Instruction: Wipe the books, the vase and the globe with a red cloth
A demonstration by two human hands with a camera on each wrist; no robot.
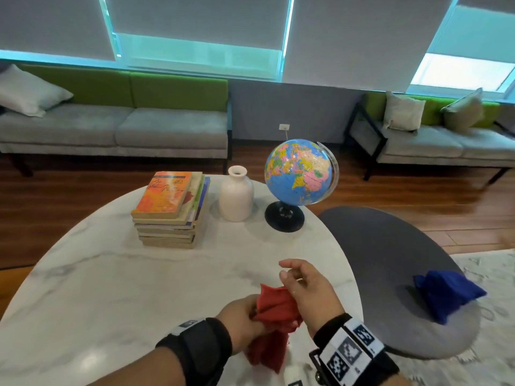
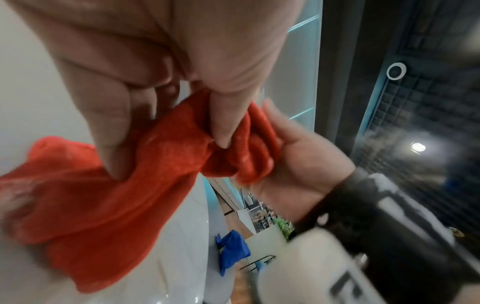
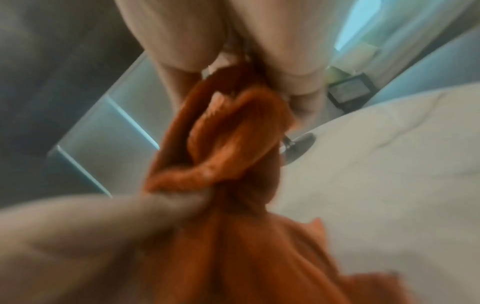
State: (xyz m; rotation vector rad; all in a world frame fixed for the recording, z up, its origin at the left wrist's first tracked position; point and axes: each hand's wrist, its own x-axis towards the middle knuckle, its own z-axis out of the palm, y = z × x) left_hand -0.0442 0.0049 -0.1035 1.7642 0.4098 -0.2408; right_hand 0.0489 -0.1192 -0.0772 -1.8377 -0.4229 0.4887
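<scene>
Head view: both wrists, each wearing a black band, enter at 6 o'clock. Left hand (image 1: pixel 242 320) has its grip closed around the bunched red cloth (image 1: pixel 274 313), whose loose end hangs down toward the white marble bench (image 1: pixel 106 288). Right hand (image 1: pixel 306 288) touches the upper part of the cloth at 1 o'clock of the left hand, with its forefinger and thumb extended free above the fabric; whether its lower fingers clamp the cloth cannot be told from this view. Books (image 1: pixel 172 210) stand stacked at 11 o'clock of the hands, well apart from them. Vase (image 1: pixel 236 195), white and upright, stands just beside the stack at its 3 o'clock. Globe (image 1: pixel 299 172) on a black base stands at 3 o'clock of the vase. Blue cloth (image 1: pixel 448 293) lies on a grey seat (image 1: pixel 384 246) at 3 o'clock of the hands.

Left wrist view: left thumb and fingers (image 2: pixel 221 115) pinch the red cloth (image 2: pixel 116 185); the right hand (image 2: pixel 296 162) cups the bunched end at 3 o'clock.

Right wrist view: heavily blurred. Red cloth (image 3: pixel 233 205) runs from the right hand (image 3: pixel 259 51) at 12 o'clock down to 6 o'clock.
</scene>
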